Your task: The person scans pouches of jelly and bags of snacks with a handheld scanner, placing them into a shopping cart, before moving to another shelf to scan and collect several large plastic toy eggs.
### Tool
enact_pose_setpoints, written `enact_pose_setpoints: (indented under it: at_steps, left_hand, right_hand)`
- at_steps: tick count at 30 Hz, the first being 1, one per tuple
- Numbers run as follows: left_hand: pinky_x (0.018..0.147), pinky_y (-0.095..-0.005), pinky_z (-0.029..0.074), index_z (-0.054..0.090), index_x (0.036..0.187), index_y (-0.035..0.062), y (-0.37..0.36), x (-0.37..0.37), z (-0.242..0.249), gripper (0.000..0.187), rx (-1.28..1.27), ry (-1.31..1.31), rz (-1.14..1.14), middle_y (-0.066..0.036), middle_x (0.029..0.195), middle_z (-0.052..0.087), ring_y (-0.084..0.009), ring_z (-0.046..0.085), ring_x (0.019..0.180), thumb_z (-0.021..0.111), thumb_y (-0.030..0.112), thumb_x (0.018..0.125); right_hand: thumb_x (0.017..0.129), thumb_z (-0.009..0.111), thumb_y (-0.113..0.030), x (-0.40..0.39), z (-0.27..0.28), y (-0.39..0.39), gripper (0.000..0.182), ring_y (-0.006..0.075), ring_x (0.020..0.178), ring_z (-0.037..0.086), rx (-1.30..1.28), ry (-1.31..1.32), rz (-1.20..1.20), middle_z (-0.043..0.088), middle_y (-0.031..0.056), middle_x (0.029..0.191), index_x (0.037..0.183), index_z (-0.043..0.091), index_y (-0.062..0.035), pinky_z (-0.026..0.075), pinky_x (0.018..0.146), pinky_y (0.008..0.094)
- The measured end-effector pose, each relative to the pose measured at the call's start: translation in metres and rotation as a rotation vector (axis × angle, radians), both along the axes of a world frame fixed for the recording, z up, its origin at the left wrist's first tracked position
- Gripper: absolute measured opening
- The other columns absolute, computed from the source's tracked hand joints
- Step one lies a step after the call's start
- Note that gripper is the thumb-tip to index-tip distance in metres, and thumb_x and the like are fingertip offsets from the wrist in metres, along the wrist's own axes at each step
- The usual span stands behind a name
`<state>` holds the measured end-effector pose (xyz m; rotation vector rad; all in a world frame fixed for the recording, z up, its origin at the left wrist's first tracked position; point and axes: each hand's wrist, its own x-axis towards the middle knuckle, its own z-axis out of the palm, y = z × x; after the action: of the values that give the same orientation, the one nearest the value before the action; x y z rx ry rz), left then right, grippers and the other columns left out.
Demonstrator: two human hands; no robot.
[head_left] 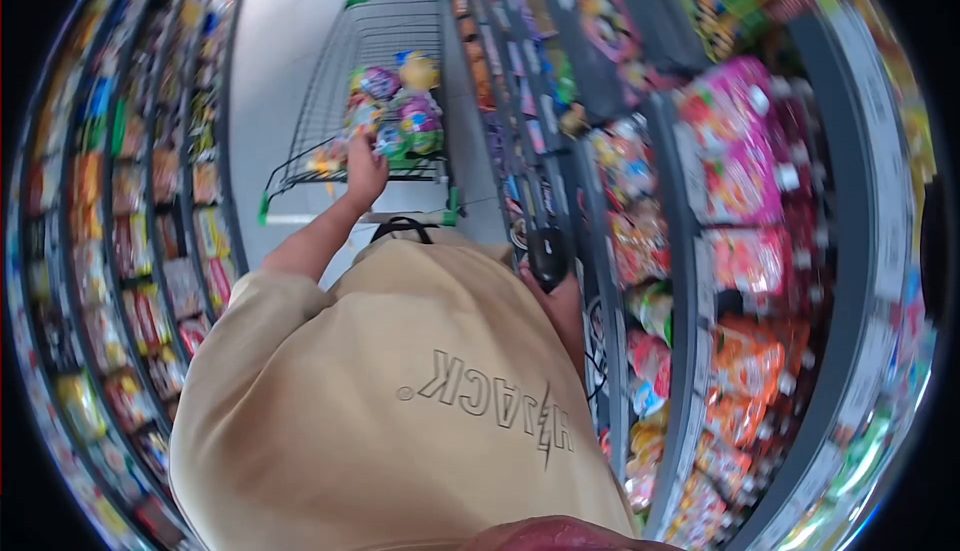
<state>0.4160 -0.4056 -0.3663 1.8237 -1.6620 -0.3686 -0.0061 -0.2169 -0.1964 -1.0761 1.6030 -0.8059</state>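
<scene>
My left hand [367, 168] reaches over the near end of a wire shopping cart [322, 81] with green corners. Its fingers are at the edge of a pile of colourful packages [379, 83], and blur hides whether they grip one. Beside the shelves on the right, my right hand [560, 296] is wrapped round a black rounded object [548, 257] with a dark cord near it. Purple, yellow and green wrapped items [420, 116] lie in the cart.
Shelves of packaged snacks [145, 241] line the left side. On the right, close to my body, shelves hold pink bags [738, 141] and orange bags [745, 361]. Grey floor [275, 41] shows around the cart.
</scene>
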Motion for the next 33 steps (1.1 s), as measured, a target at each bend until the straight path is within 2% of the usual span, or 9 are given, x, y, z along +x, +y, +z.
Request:
enact_pose_setpoints:
  at_steps: [3, 9, 13, 17, 20, 24, 30, 32, 33]
  left_hand:
    - [0.101, -0.0515, 0.049, 0.058, 0.125, -0.0020, -0.019, 0.037, -0.019, 0.041, -0.031, -0.024, 0.071, -0.025, 0.120, 0.063, -0.0440, 0.061, 0.115, 0.066, -0.002, 0.085]
    - [0.105, -0.0528, 0.046, 0.060, 0.126, -0.0002, -0.069, 0.102, -0.095, 0.046, 0.107, -0.104, 0.245, -0.025, 0.122, 0.063, -0.0442, 0.059, 0.120, 0.070, 0.003, 0.081]
    - [0.110, -0.0529, 0.050, 0.058, 0.128, -0.0024, -0.094, 0.113, -0.097, 0.047, 0.594, -0.060, 0.324, -0.031, 0.135, 0.064, -0.0464, 0.061, 0.131, 0.074, 0.014, 0.087]
    - [0.120, -0.0498, 0.043, 0.057, 0.147, -0.0009, -0.101, 0.119, -0.100, 0.072, 0.899, -0.149, 0.111, -0.030, 0.147, 0.061, -0.0474, 0.058, 0.139, 0.073, 0.043, 0.093]
    - [0.125, -0.0601, 0.034, 0.065, 0.146, 0.0054, -0.121, 0.130, -0.177, 0.056, 0.994, -0.371, -0.206, -0.028, 0.150, 0.062, -0.0491, 0.055, 0.142, 0.056, 0.041, 0.103]
    - [0.124, -0.0787, 0.017, 0.075, 0.135, 0.0106, -0.123, 0.129, -0.208, 0.046, 1.001, -0.590, -0.455, -0.017, 0.144, 0.070, -0.0378, 0.061, 0.141, 0.040, 0.025, 0.109]
    - [0.105, -0.0703, 0.046, 0.080, 0.125, 0.0113, -0.123, 0.145, -0.274, 0.040, 0.992, -0.543, -0.506, -0.011, 0.133, 0.077, -0.0350, 0.070, 0.128, 0.047, 0.024, 0.107]
    - [0.120, -0.0643, 0.035, 0.073, 0.138, 0.0086, -0.127, 0.151, -0.269, 0.050, 1.037, -0.432, -0.455, -0.016, 0.149, 0.067, -0.0338, 0.056, 0.146, 0.044, 0.038, 0.109]
    - [0.129, -0.0568, 0.026, 0.064, 0.150, 0.0071, -0.130, 0.161, -0.349, 0.066, 1.203, -0.285, -0.216, -0.018, 0.161, 0.056, -0.0347, 0.045, 0.155, 0.046, 0.052, 0.106]
  right_hand:
    - [0.092, 0.088, -0.021, 0.010, -0.011, -0.013, 0.039, 0.0188, 0.100, 0.077, 0.002, -0.038, 0.044, 0.081, 0.0125, 0.109, 0.121, 0.074, 0.0004, 0.058, 0.093, 0.0356]
    - [0.092, 0.088, -0.015, 0.030, -0.013, -0.018, 0.042, 0.0170, 0.101, 0.077, 0.041, 0.019, 0.044, 0.081, 0.0111, 0.108, 0.127, 0.071, 0.0007, 0.058, 0.094, 0.0346]
    - [0.092, 0.089, -0.013, 0.060, 0.002, -0.010, 0.043, 0.0160, 0.099, 0.076, 0.110, -0.059, -0.065, 0.080, 0.0103, 0.108, 0.128, 0.070, 0.0003, 0.058, 0.092, 0.0335]
    - [0.091, 0.089, -0.014, 0.086, 0.004, 0.000, 0.035, 0.0153, 0.094, 0.075, 0.162, 0.027, -0.195, 0.080, 0.0096, 0.103, 0.120, 0.075, 0.0004, 0.058, 0.088, 0.0331]
    - [0.091, 0.090, -0.015, 0.102, 0.000, 0.015, 0.032, 0.0143, 0.090, 0.074, 0.199, 0.099, -0.269, 0.080, 0.0083, 0.099, 0.116, 0.077, 0.0005, 0.059, 0.084, 0.0330]
    - [0.091, 0.090, -0.016, 0.119, 0.002, 0.032, 0.028, 0.0131, 0.085, 0.073, 0.244, 0.204, -0.330, 0.080, 0.0067, 0.095, 0.111, 0.080, 0.0006, 0.059, 0.078, 0.0328]
    - [0.092, 0.090, -0.019, 0.142, 0.026, 0.064, 0.026, 0.0130, 0.088, 0.074, 0.342, 0.362, -0.397, 0.080, 0.0067, 0.095, 0.109, 0.081, -0.0020, 0.058, 0.082, 0.0328]
    - [0.092, 0.090, -0.021, 0.152, 0.031, 0.071, 0.025, 0.0129, 0.088, 0.074, 0.367, 0.399, -0.441, 0.080, 0.0068, 0.095, 0.108, 0.082, -0.0029, 0.058, 0.083, 0.0327]
    - [0.092, 0.089, -0.021, 0.158, 0.033, 0.072, 0.025, 0.0129, 0.089, 0.074, 0.377, 0.413, -0.459, 0.080, 0.0068, 0.095, 0.108, 0.082, -0.0033, 0.058, 0.083, 0.0327]
